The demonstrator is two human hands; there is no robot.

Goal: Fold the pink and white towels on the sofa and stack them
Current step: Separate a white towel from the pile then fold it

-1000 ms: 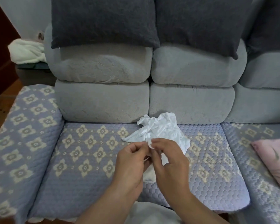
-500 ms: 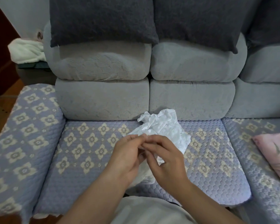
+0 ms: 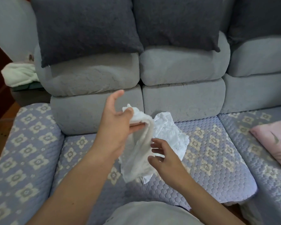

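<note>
White towel [image 3: 154, 140] hung crumpled over the middle seat of the sofa [image 3: 177, 95], its upper end bunched in the person's left hand [image 3: 118, 125] and the rest trailing down onto the quilted seat cover [image 3: 217, 151]. The left hand was raised in front of the lower back cushion; its lower fingers and palm curled round the gathered cloth, while the thumb stood up free and apart from the fabric. From that grip a twisted length of towel dropped toward the seat, and a looser, wrinkled part spread out to the right of it. The right hand [image 3: 162, 153] was lower and nearer the camera, fingers loosely spread with gaps between them, their tips at or just beside the hanging length; whether they actually touched it could not be told. It held nothing. Pink towel [image 3: 272, 142] lay on the right-hand seat, well apart from both hands. Two dark grey pillows [image 3: 88, 28] leaned against the top of the sofa back. A pale cloth [image 3: 19, 75] lay on a surface beyond the left armrest.
</note>
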